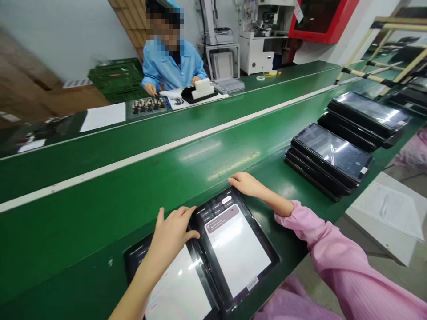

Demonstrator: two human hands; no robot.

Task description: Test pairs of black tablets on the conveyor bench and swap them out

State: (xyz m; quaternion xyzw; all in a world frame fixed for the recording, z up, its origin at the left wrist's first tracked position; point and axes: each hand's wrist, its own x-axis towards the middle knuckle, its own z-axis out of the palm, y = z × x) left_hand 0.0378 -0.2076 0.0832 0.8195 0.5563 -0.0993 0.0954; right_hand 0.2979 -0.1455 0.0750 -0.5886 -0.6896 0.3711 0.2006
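Note:
Two tablets with lit screens lie side by side near the table's front edge. The right-hand tablet shows a mostly white page under a dark top strip, with a small white label low on its frame. At its upper left corner is my left hand, thumb and fingers spread, touching the corner and side edge. My right hand grips its upper right corner, fingers bent at the far edge. Under my left forearm lies the left-hand tablet, partly covered by that arm.
Stacked dark tablets stand to the right, with another stack behind. A green conveyor belt runs beyond the tablets. Across it sits a person in blue, near a tray of small parts. A pipe rack rises at far right.

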